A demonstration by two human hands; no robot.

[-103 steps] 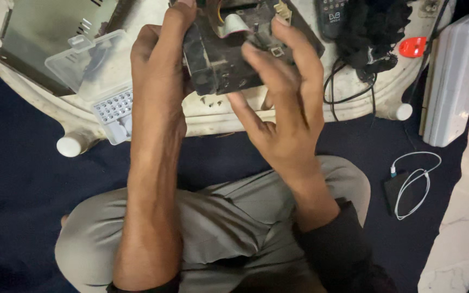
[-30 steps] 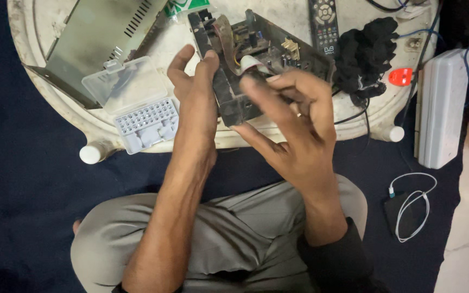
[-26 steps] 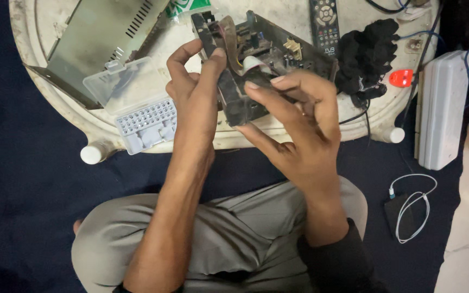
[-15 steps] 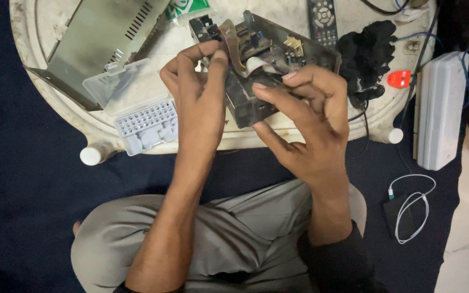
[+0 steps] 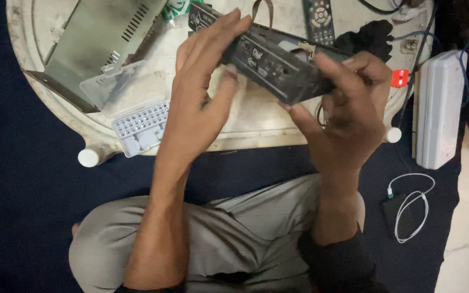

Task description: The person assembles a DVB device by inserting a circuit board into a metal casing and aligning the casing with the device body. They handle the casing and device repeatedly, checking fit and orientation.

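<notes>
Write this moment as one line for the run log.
left hand: on black box | right hand: gripping black box | below: table
</notes>
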